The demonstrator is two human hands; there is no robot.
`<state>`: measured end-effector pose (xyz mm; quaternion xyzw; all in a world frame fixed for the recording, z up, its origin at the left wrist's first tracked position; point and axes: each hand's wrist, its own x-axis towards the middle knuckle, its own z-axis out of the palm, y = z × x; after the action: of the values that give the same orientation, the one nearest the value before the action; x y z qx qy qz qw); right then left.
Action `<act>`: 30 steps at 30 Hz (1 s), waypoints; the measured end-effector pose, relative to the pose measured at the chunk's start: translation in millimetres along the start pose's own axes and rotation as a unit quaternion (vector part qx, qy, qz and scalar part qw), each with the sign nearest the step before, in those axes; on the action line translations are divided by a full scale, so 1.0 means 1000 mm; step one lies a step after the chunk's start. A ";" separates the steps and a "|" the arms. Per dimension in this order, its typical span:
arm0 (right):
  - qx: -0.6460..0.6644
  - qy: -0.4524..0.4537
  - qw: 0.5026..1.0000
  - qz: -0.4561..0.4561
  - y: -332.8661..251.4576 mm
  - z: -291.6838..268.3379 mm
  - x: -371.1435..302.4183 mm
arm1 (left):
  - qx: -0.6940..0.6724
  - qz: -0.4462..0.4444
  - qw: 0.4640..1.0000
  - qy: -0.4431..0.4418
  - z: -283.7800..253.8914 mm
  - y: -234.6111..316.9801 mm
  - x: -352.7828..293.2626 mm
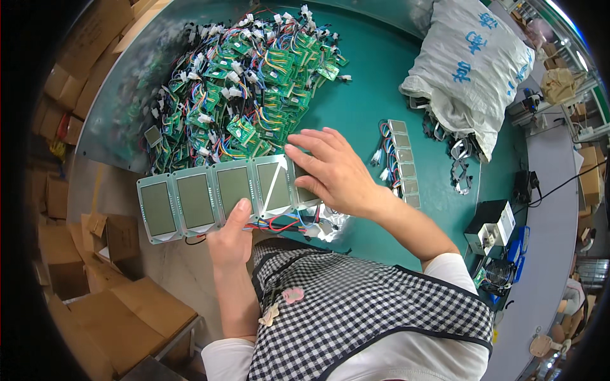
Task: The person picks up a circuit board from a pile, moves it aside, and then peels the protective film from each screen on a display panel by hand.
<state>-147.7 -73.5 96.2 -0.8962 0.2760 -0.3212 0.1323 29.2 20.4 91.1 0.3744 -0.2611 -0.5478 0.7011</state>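
Observation:
In front of my apron I hold a joined strip of display boards [195, 198], green-edged circuit boards with several grey rectangular screens in a row. My left hand [232, 238] grips its lower edge near the middle, thumb on the front and fingers hidden behind. Over the strip's right end lies my right hand [337, 171], its thumb across the last screen and its fingers by the top edge; what its fingertips do is partly hidden. A bright white streak crosses the screen beside that hand. Red and blue wires [279, 223] with white plugs hang below the strip.
Beyond the strip a large heap of wired green circuit boards [254, 89] covers the green table [365, 95]. Another strip of display boards [405, 162] lies to the right. A white woven sack [467, 70] stands at the back right; cardboard boxes [127, 317] crowd the left.

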 end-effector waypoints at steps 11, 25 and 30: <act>0.056 0.137 0.989 0.011 0.003 0.014 -0.015 | 0.021 0.019 1.000 -0.006 -0.003 -0.003 0.002; -0.086 0.147 0.985 0.027 -0.003 0.014 -0.017 | 0.011 0.012 0.999 0.041 -0.005 -0.005 0.003; 0.053 -0.018 0.996 0.074 -0.011 -0.001 -0.004 | 0.008 0.009 1.000 0.025 -0.001 -0.003 0.002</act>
<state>-146.3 -62.9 99.6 -0.8704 0.3221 -0.3087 0.2081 28.6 18.6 88.1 0.3915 -0.2511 -0.5294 0.7095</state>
